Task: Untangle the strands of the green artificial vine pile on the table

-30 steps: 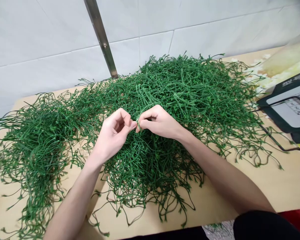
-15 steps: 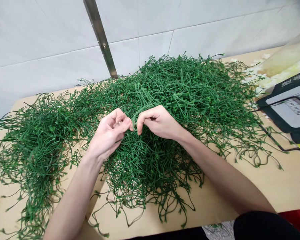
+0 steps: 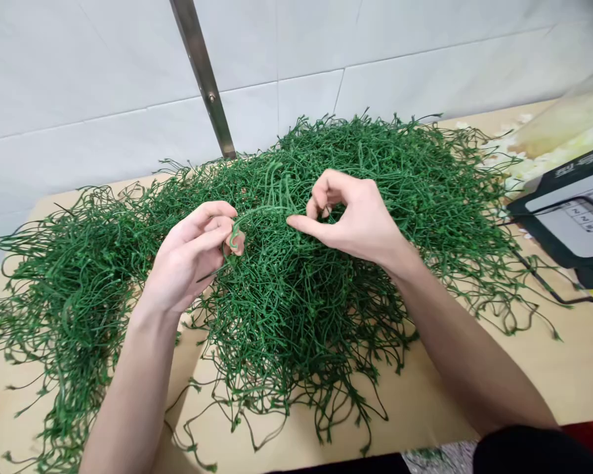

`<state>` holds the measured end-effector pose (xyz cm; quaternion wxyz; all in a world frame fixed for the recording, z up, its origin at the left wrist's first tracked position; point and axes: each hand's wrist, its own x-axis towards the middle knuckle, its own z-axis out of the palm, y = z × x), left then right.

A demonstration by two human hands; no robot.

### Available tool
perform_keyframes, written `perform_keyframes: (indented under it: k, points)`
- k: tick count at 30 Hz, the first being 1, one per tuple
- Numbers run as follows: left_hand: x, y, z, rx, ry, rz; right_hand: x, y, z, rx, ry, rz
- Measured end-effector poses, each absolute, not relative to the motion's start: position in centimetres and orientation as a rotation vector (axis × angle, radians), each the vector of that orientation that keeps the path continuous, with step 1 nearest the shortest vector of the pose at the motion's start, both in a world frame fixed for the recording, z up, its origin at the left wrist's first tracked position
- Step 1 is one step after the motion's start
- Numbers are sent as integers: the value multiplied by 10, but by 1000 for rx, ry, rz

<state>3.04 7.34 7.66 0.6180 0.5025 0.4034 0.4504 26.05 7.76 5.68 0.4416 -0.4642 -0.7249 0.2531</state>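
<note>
While wooden tabletop (image 3: 291, 451) is seen in front of the green pile (image 3: 296, 309), a pale green stem (image 3: 261, 209) is held above the pile, pinched near one end by the left hand (image 3: 190, 253). Over the pile, the right hand (image 3: 358, 217) is loosely parted, thumb apart from fingers; whether the stem is touched cannot be told. Behind the pile, a metal post (image 3: 206, 79) is seen.

A: Any readable text?
B: One spot. Flat dark-green-and-white rectangular panel (image 3: 563, 232), right edge. Pale characters on its dark-green top band (image 3: 580, 164), tilted, blurry, look like "型号" plus colon.
A: Below that?
B: Small black-ruled rectangular grid (image 3: 588, 218) on the white part; marks inside too small, can't read.
</note>
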Motion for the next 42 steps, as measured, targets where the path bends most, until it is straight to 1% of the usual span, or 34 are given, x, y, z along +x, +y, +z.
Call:
perform_keyframes:
  k: [3,6,9,12,14,19,23,25,26,30,32,33,35,39,42]
  points:
    - [28,75,75,1145,919,1019,257,79,53,-1030,-1818,590]
    - [25,77,71,1262,1001,964,254,80,52,-989,-1930,453]
    - [25,76,68,1603,1215,920,252,80,51,-960,-1969,379]
    - [31,71,65,1984,1413,1057,250,78,51,-916,-2019,358]
    - [37,68,62,2105,1387,1139,249,77,50,-878,-2063,339]
    - [44,67,53,2181,1199,1071,248,76,52,-778,-2082,362]
    - [44,65,55,2194,1173,1149,250,69,62,-776,-2092,367]
    - [45,60,60,2164,1144,1189,249,63,68,-793,-2067,462]
    - [46,57,63,2133,1134,1191,249,61,71,-801,-2037,572]
    - [50,48,75,1937,1111,1078,246,59,73,-741,-1899,1255]
    - [51,48,76,1895,1124,1013,245,62,70,-678,-1873,1475]
    - [51,50,76,1901,1136,984,245,65,68,-661,-1874,1515]
    - [51,53,75,1953,1159,934,245,69,65,-693,-1897,1491]
    - [50,57,70,2121,1218,905,247,73,60,-888,-1977,1296]
    - [49,59,66,2215,1245,896,248,73,57,-943,-2028,1186]
